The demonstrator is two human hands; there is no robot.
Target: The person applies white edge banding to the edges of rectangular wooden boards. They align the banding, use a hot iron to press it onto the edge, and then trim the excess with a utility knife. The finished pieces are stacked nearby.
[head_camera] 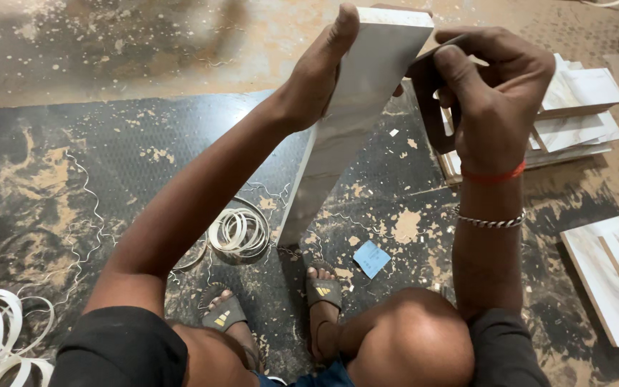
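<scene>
The person sat on the floor (73, 165), a dark sheet dusted with sawdust, holding 1 long marble-patterned panel (345, 122) upright and slightly tilted. Its long axis ran from the lower end, resting on the floor just ahead of the sandalled feet (322, 290), up and rightward to the top end between both hands. The left hand (320, 72) had its grip closed around the panel's upper left edge, thumb over the top. The right hand (492, 93) was closed on a small flat dark tool (435, 54), pressed against the panel's top right edge; what kind of tool I cannot tell. A coil of white edge banding (239, 233) lay near the panel's foot, a blue scrap (371, 258) beside it, and stacked panels (574, 115) lay behind the right hand.
</scene>
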